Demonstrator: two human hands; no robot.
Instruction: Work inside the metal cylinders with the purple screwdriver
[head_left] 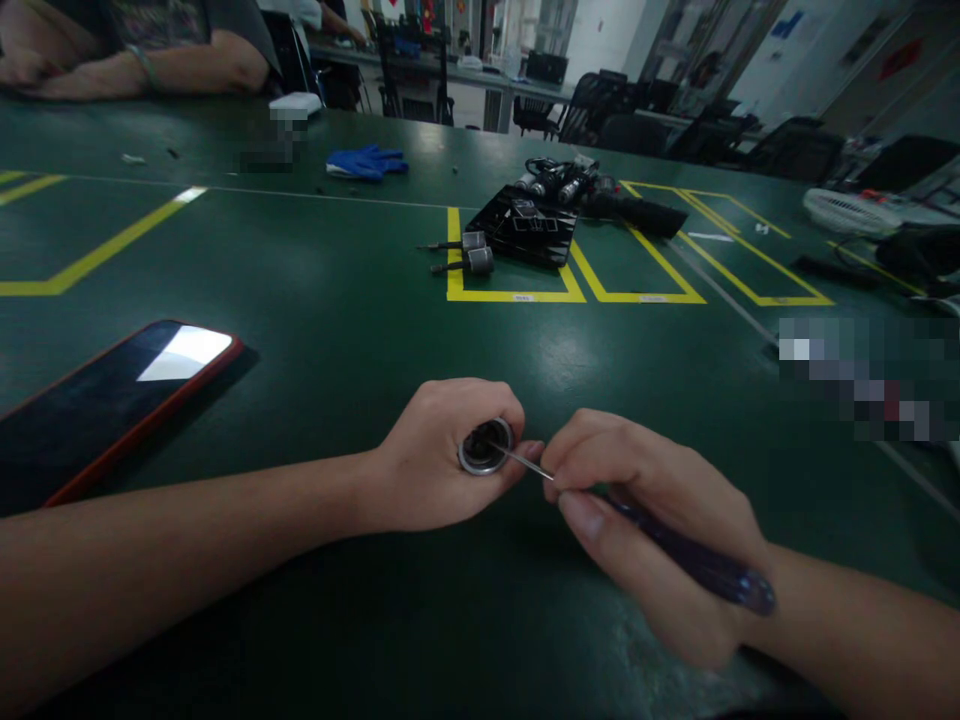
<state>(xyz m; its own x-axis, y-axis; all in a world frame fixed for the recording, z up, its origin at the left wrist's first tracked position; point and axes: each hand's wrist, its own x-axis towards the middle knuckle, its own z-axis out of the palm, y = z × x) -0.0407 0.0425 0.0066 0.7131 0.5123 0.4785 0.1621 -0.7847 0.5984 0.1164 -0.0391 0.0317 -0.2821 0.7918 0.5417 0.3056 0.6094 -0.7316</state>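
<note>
My left hand [435, 455] is closed around a small round metal cylinder [486, 468], whose open end with a shiny rim faces me. The inside looks dark, and its details are too small to make out. My right hand [652, 510] grips a screwdriver [697, 560] by its dark, translucent handle. Its thin metal shaft points left, and the tip reaches into the open end of the cylinder. Both hands are above the green table [315, 600], close to each other.
A phone [112, 405] in a red case lies at the left. Farther back are a blue glove [366, 162], two small motor-like parts [478, 262] with shafts, a black plate [529, 230] and a heap of cabled parts [562, 180]. Across the table a person's forearms [112, 80] rest.
</note>
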